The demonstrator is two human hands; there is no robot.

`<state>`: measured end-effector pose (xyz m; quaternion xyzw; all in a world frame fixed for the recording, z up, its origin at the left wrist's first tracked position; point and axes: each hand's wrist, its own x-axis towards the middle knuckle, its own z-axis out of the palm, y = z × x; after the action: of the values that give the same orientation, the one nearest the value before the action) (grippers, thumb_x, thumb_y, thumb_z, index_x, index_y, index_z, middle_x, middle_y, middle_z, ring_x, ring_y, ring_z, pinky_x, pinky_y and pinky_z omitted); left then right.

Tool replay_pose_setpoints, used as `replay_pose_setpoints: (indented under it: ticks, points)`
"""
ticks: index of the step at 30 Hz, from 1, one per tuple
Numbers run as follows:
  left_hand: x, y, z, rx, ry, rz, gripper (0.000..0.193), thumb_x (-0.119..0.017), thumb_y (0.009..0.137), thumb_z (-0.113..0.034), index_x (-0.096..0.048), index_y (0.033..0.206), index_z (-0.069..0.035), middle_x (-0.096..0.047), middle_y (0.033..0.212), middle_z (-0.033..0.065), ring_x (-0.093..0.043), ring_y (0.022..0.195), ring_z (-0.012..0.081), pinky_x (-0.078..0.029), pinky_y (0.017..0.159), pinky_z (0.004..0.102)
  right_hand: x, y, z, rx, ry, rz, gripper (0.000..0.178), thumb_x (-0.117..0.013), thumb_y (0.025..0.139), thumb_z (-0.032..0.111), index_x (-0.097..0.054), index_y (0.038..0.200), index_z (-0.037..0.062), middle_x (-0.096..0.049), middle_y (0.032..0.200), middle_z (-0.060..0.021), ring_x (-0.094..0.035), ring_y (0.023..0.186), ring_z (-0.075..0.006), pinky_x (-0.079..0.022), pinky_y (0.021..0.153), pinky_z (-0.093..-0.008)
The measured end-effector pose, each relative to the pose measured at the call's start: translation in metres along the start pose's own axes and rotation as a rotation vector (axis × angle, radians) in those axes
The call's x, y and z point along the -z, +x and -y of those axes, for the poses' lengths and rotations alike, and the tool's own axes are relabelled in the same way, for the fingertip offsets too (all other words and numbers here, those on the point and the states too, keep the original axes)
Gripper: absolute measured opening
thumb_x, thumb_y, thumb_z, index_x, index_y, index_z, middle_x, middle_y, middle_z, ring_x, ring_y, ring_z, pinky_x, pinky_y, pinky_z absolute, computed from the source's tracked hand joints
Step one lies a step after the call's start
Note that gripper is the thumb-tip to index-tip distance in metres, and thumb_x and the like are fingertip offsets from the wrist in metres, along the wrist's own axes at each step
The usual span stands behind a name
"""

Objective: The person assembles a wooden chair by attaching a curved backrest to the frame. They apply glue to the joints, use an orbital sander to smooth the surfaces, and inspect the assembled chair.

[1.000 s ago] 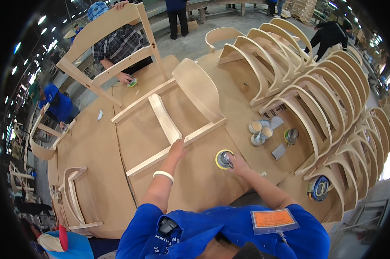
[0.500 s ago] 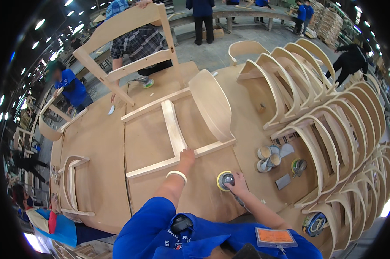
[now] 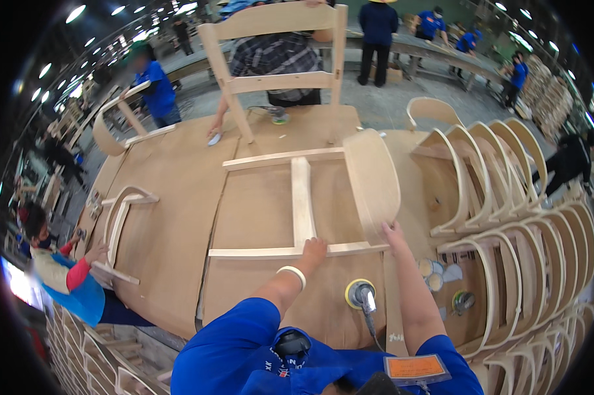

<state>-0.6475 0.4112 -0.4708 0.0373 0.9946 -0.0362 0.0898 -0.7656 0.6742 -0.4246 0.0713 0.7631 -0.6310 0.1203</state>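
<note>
A pale wooden chair-back frame (image 3: 302, 204) lies flat on the cardboard-covered table in front of me. Its broad curved rail (image 3: 374, 187) is at the right end, and a crosspiece joins its two long bars. My left hand (image 3: 315, 251) grips the near bar where the crosspiece meets it. At the near right corner, my right hand (image 3: 394, 238) has its fingers closed around the end of the curved rail. An electric sander (image 3: 361, 295) with a yellow-edged pad rests on the table between my forearms, its cord trailing toward me.
Rows of curved chair backs (image 3: 507, 263) stand along the right, beside several cans (image 3: 434, 280) and another sander (image 3: 463, 301). Across the table a person holds a chair back (image 3: 280, 80) upright. A co-worker (image 3: 67, 276) at left handles a smaller frame (image 3: 117, 230).
My right hand has let go of the sander and moved up to the frame's near right corner. My left hand stays on the near bar. The view has shifted left.
</note>
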Motion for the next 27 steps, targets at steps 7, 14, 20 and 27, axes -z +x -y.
replay_pose_setpoints:
  ticks: [7, 14, 20, 27]
  points:
    - [0.027, -0.006, 0.018, -0.118, -0.076, -0.135, 0.026, -0.061, 0.081, -0.021, -0.059, 0.105, -0.009, -0.062, 0.101, 0.0098, -0.059, 0.098, 0.0264, -0.046, 0.081, 0.0416, 0.001, 0.022, 0.030, 0.263, -0.264, -0.108, 0.028, -0.065, 0.086, 0.018, -0.060, 0.103, -0.0031, -0.065, 0.091, -0.0091, -0.059, 0.073, -0.0152, -0.047, 0.065, -0.0285]
    - [0.103, -0.030, 0.011, -0.318, -0.442, -0.151, 0.049, -0.074, 0.074, -0.037, -0.053, 0.105, -0.005, -0.062, 0.093, 0.0153, -0.061, 0.091, 0.0350, -0.048, 0.075, 0.0463, -0.021, -0.052, 0.148, 0.387, -0.191, 0.013, 0.021, -0.068, 0.083, 0.013, -0.063, 0.092, -0.0051, -0.065, 0.075, -0.0057, -0.056, 0.065, -0.0083, -0.044, 0.058, -0.0249]
    - [0.161, -0.098, 0.022, -0.319, -0.592, -0.250, 0.055, -0.076, 0.070, -0.044, -0.051, 0.099, -0.005, -0.063, 0.093, 0.0166, -0.061, 0.087, 0.0367, -0.049, 0.073, 0.0459, -0.054, -0.165, 0.249, 0.516, -0.226, 0.073, 0.020, -0.068, 0.082, 0.012, -0.065, 0.091, -0.0061, -0.065, 0.071, -0.0059, -0.056, 0.062, -0.0073, -0.044, 0.057, -0.0240]
    - [0.250, -0.177, 0.013, -0.296, -0.854, -0.561, 0.059, -0.078, 0.068, -0.048, -0.057, 0.100, -0.003, -0.063, 0.085, 0.0170, -0.061, 0.081, 0.0376, -0.049, 0.069, 0.0432, -0.071, -0.288, 0.380, 0.886, -0.462, 0.106, 0.031, -0.067, 0.079, 0.008, -0.062, 0.107, -0.0028, -0.067, 0.084, -0.0119, -0.062, 0.077, -0.0181, -0.048, 0.072, -0.0312]
